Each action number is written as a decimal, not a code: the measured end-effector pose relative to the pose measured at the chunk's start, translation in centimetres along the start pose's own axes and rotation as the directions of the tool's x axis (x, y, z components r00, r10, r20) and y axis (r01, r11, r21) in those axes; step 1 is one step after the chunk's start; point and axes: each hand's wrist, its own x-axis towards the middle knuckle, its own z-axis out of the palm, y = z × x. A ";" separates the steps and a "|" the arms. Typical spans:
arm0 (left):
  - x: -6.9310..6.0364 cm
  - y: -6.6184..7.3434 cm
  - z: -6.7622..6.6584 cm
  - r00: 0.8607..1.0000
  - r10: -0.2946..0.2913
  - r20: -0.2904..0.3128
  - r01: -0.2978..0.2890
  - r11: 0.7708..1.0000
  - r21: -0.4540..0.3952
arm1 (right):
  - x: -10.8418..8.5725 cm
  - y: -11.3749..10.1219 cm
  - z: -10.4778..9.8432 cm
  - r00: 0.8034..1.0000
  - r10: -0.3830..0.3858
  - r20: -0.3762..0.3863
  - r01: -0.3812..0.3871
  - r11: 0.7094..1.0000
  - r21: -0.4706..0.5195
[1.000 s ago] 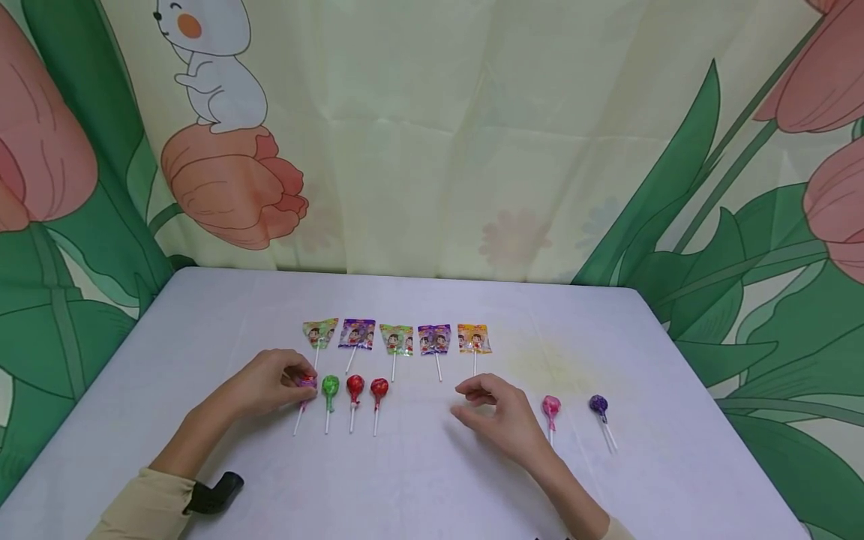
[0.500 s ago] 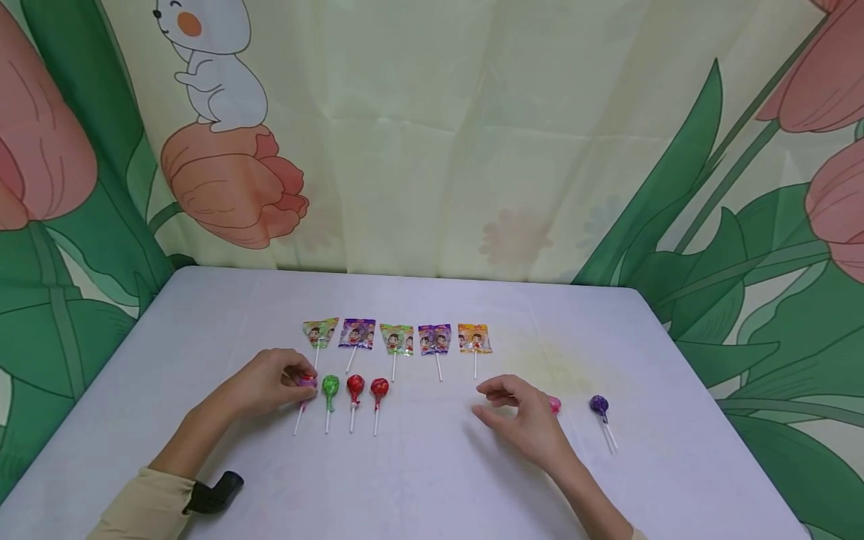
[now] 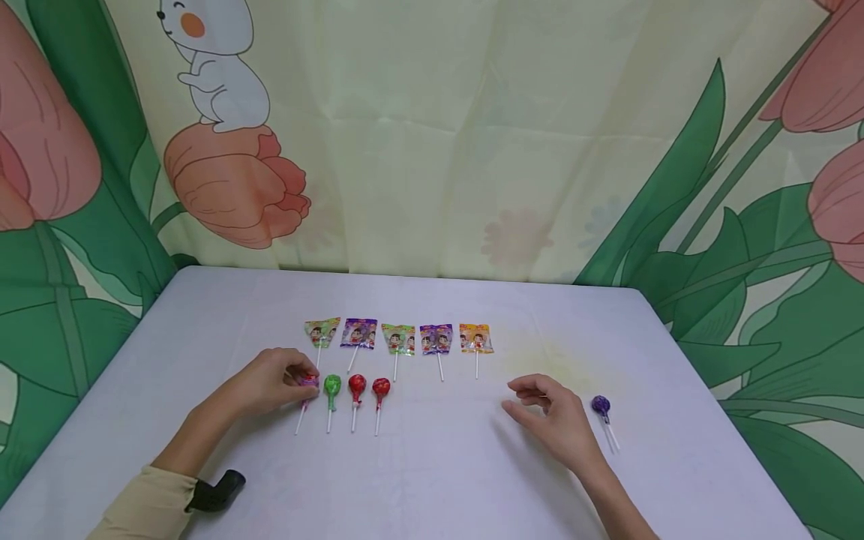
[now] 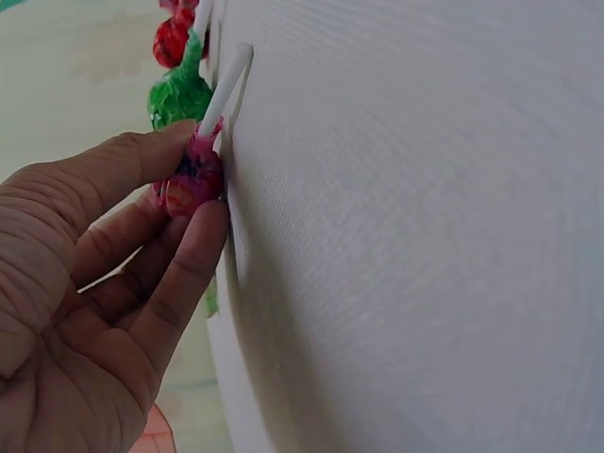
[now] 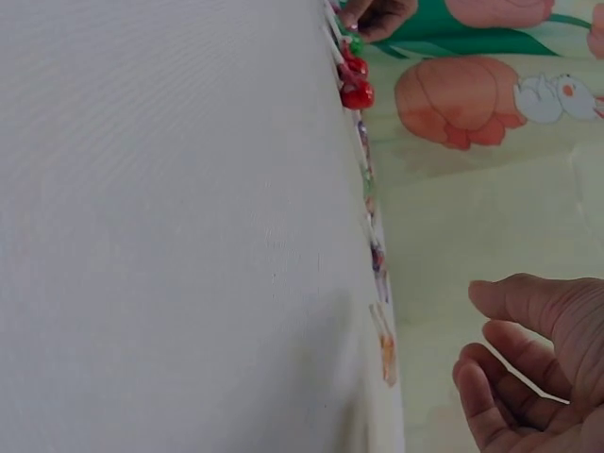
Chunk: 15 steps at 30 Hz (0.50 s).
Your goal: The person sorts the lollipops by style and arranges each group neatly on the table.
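Note:
My left hand (image 3: 268, 382) pinches the head of a pink-and-purple wrapped lollipop (image 4: 193, 179) between thumb and fingers, its white stick toward me. Just right of it lie a green lollipop (image 3: 332, 385) and two red ones, of which the rightmost red lollipop (image 3: 381, 388) is plain in the head view. On the right side my right hand (image 3: 556, 421) hovers with loosely bent fingers and holds nothing. Beyond that hand lies a dark purple lollipop (image 3: 601, 406). No pink lollipop shows beside it now, as the right hand covers that spot.
Behind the round lollipops runs a row of several flat-packed lollipops, from a green packet (image 3: 322, 332) to an orange packet (image 3: 476, 339). All lie on a white-covered table (image 3: 418, 480). A printed curtain (image 3: 405, 150) hangs along the back edge.
My right hand has shifted steadily to the right, passing in front of the pink lollipop and hiding it. The left hand stays in place with its lollipop.

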 end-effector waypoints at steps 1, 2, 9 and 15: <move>0.0 0.0 0.0 1.000 -0.001 0.000 0.001 1.000 0.000 | 0.0 0.1 -0.2 1.000 0.004 -0.004 -0.004 1.000 -0.007; 0.0 0.1 -0.1 1.000 -0.003 0.000 0.003 1.000 0.001 | 0.1 0.3 -0.3 1.000 0.008 -0.008 -0.008 1.000 -0.012; 0.0 0.1 -0.1 1.000 -0.002 0.000 0.002 1.000 -0.005 | 0.3 1.1 -1.5 0.999 0.045 -0.029 -0.046 0.998 -0.045; 0.0 0.0 0.1 1.000 0.004 0.004 -0.004 1.000 -0.004 | 0.2 1.8 -2.6 0.998 0.030 -0.058 -0.032 0.999 -0.037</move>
